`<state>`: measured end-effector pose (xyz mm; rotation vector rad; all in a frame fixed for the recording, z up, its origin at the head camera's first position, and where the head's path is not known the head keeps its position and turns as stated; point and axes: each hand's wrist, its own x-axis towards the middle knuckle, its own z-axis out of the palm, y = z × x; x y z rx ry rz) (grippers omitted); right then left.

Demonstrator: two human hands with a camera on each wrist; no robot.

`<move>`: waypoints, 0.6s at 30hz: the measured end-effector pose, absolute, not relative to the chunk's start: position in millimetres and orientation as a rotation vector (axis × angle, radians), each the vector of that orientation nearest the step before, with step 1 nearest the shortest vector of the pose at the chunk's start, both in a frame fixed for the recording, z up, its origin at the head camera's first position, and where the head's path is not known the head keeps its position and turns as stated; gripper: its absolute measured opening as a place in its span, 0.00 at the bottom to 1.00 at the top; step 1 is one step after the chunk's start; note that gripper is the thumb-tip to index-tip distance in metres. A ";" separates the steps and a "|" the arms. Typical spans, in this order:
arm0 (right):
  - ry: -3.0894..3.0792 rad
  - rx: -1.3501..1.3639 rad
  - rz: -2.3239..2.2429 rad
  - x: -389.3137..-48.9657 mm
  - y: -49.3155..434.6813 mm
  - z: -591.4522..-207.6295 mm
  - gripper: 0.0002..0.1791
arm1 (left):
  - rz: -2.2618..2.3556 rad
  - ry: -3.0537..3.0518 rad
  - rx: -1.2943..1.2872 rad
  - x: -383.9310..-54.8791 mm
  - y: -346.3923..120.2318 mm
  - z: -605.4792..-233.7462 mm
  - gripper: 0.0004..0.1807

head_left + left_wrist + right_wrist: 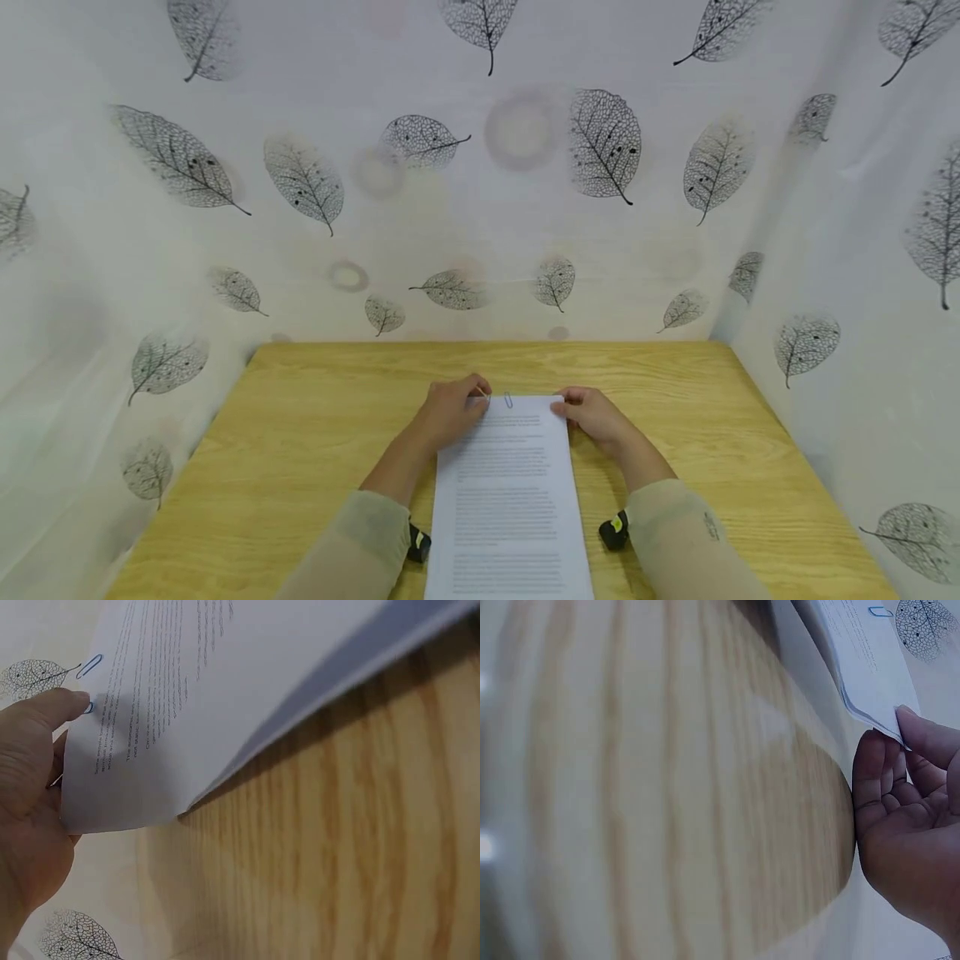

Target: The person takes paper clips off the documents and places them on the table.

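A stack of printed paper sheets (502,500) lies lengthwise before me, its top edge raised off the table in both wrist views. One paper clip (508,401), blue in the left wrist view, sits near the middle of that edge. My left hand (450,410) is at the top left corner. Its thumb presses a second blue paper clip (89,708) against the sheets, mostly covering it, with fingers behind the paper. At the top right corner, my right hand (596,417) pinches the sheets between thumb and fingers, as the right wrist view shows.
The stack is on a wood-grain table (300,433). A pale curtain (450,225) printed with dark leaves surrounds the back and both sides. Black devices with yellow marks, one (614,532) at the right wrist and another (418,543) at the left, sit beside the sleeves.
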<state>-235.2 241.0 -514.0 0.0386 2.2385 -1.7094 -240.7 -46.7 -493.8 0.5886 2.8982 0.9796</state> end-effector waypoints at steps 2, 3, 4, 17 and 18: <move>2.233 0.041 -1.707 -235.6 241.3 -514.4 0.11 | 0.926 2.916 0.651 -241.8 -47.7 -496.0 0.09; 2.225 0.051 -1.712 -236.1 241.1 -515.0 0.11 | 0.895 2.925 0.676 -242.4 -48.3 -497.2 0.10; 2.223 0.054 -1.711 -236.2 241.5 -515.5 0.12 | 0.876 2.928 0.696 -243.2 -48.5 -498.0 0.11; 2.243 0.031 -1.654 -244.3 244.8 -523.7 0.11 | 0.946 2.762 0.676 -245.9 -54.9 -494.7 0.12; 2.248 0.022 -1.647 -244.3 245.1 -524.5 0.11 | 0.952 2.752 0.675 -245.8 -55.2 -494.2 0.12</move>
